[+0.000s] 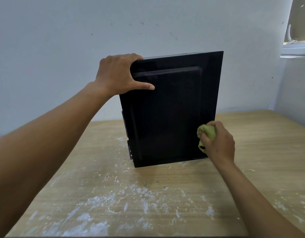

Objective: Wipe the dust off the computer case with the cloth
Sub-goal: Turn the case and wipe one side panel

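Note:
A black computer case [168,114] stands upright on the wooden table [148,194], its broad side panel facing me. My left hand [119,73] grips the case's top left corner, fingers over the top edge and thumb flat on the panel. My right hand [218,141] is closed around a bunched green cloth [206,133] and presses it against the panel's lower right corner. Most of the cloth is hidden inside the fist.
The table top is streaked with white paint marks, mostly in front of the case. A pale wall stands right behind the case. A window sill [295,52] shows at the upper right. The table's left edge runs diagonally under my left forearm.

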